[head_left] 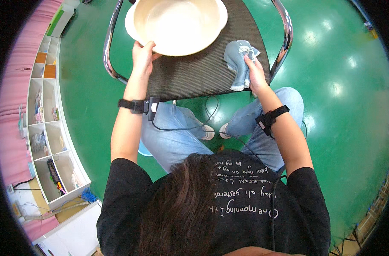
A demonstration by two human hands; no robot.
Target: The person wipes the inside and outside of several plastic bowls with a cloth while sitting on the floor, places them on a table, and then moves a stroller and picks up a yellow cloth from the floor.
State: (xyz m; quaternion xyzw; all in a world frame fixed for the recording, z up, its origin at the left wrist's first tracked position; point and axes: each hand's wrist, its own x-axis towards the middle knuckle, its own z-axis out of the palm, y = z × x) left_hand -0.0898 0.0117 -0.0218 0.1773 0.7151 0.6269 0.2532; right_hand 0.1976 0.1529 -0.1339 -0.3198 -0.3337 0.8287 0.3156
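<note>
A cream-coloured basin with rounded side handles rests on the dark mesh seat of a chair in front of me. My left hand grips the basin's near left rim, the thumb on the rim's upper edge and the other fingers beneath. On the seat's right side, my right hand holds a crumpled blue-grey cloth with a white pattern on it. The thumb lies over the cloth; the fingers behind it are hidden. Inside the basin I make out only its pale bottom and wall.
Chrome armrests curve up on both sides of the seat. Black straps with small devices sit on my forearms, and a thin cable hangs across my knees. White cubby shelves stand at the left, before a pink curtain.
</note>
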